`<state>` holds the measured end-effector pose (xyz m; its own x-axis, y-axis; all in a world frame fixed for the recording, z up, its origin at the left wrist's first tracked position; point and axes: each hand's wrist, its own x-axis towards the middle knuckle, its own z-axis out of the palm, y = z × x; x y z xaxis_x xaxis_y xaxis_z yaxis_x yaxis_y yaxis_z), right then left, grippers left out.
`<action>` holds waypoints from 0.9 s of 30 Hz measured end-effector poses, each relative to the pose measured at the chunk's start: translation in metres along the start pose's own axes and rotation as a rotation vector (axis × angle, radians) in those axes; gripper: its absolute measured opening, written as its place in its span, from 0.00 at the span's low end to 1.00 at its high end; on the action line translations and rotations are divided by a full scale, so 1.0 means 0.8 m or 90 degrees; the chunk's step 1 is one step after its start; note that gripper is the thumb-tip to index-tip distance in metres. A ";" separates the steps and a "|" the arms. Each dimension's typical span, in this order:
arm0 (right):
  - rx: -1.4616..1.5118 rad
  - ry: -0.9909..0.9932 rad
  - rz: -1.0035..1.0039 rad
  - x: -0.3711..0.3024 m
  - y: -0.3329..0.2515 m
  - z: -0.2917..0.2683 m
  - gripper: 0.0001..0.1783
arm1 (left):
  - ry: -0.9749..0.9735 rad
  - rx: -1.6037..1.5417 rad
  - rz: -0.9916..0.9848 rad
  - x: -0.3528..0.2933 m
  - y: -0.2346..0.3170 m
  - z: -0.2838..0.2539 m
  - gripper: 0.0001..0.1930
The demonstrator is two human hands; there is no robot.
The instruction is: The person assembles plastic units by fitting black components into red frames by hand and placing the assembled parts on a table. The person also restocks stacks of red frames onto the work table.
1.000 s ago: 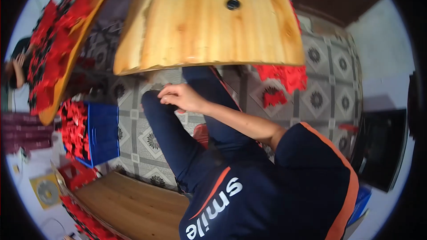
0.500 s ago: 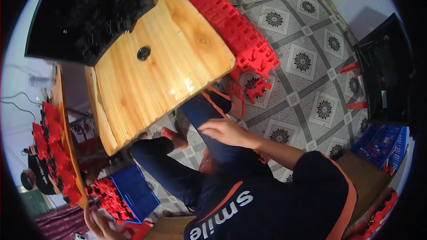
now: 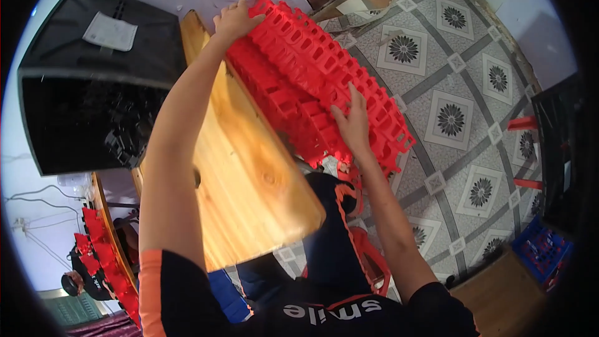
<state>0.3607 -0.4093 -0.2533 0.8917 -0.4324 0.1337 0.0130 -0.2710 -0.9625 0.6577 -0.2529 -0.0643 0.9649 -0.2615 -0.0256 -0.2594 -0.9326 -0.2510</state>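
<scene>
A long stack of red plastic parts with rows of slots (image 3: 324, 56) stands beside the far right edge of the wooden table. My left hand (image 3: 237, 20) is at the stack's far left end, thumb pointing over the red plastic and fingers apart. Nearer to me, my right hand (image 3: 354, 123) reaches onto the stack's near part with its fingers and thumb spread. Both hands look close to or touching the plastic; firm contact cannot be made out. The wooden table (image 3: 249, 200) lies under my left forearm.
A black bin (image 3: 68, 112) holding dark parts stands at the left, with a pale paper (image 3: 111, 31) on its outside. Red parts line another table (image 3: 103, 237) at the lower left, near a person (image 3: 87, 281). A blue crate (image 3: 541, 253) sits at the right. Patterned tiles (image 3: 450, 118) cover the floor.
Both hands have moved up and away from me to the red stack, the left from the lower left, the right from over my lap. My view has shifted, showing more of the black bin.
</scene>
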 end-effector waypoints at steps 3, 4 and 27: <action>-0.117 0.030 0.067 0.052 -0.003 0.029 0.47 | 0.005 0.061 -0.009 0.077 0.020 0.058 0.49; -0.115 0.029 0.077 0.066 -0.001 0.034 0.47 | -0.003 0.066 -0.004 0.097 0.025 0.080 0.49; 0.210 -0.026 0.302 0.107 0.082 0.101 0.52 | -0.101 -0.263 -0.238 0.223 0.028 0.227 0.69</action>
<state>0.4741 -0.3948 -0.3241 0.8511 -0.4055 -0.3335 -0.2586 0.2290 -0.9385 0.8313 -0.2749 -0.2505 0.9803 0.1149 -0.1604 0.1359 -0.9826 0.1267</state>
